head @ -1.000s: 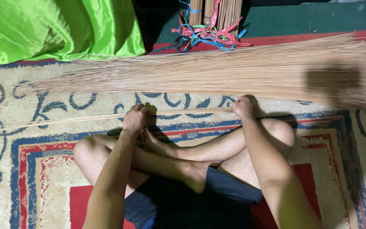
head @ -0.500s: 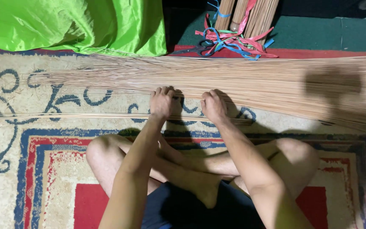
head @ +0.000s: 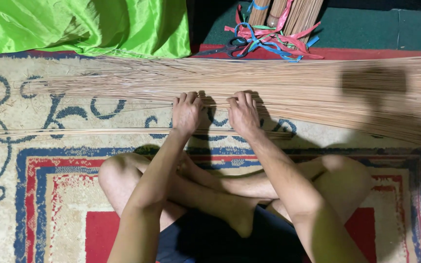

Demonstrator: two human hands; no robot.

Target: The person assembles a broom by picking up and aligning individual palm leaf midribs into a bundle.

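A patterned carpet [head: 35, 195] covers the floor, cream with blue scrolls and a red and blue border, and the person sits cross-legged on it with bare knees spread wide. Across its far half lies a broad spread of thin tan sticks [head: 317, 87], running left to right and fanning thicker toward the right, where a dark shadow falls on it. Behind that, at the upper left, a bright green cloth [head: 74, 24] is heaped against the carpet's edge. A narrower row of the same sticks [head: 74, 132] lies nearer the person, stretching from the left edge to just past the wrists, apart from the big spread.

Both arms reach forward over the small row. The left hand [head: 186, 113] and the right hand [head: 242, 113] lie side by side, close but not touching, palms down with fingers extended onto the near edge of the big spread. The fingertips press among the sticks; I cannot tell whether any stick is pinched between them. Neither hand is curled into a fist.

At the top, upright bundles of sticks [head: 288, 12] stand on a dark green mat. At their foot lies a tangle of red and blue ribbons [head: 269, 39], with black-handled scissors [head: 227, 48] just to its left.
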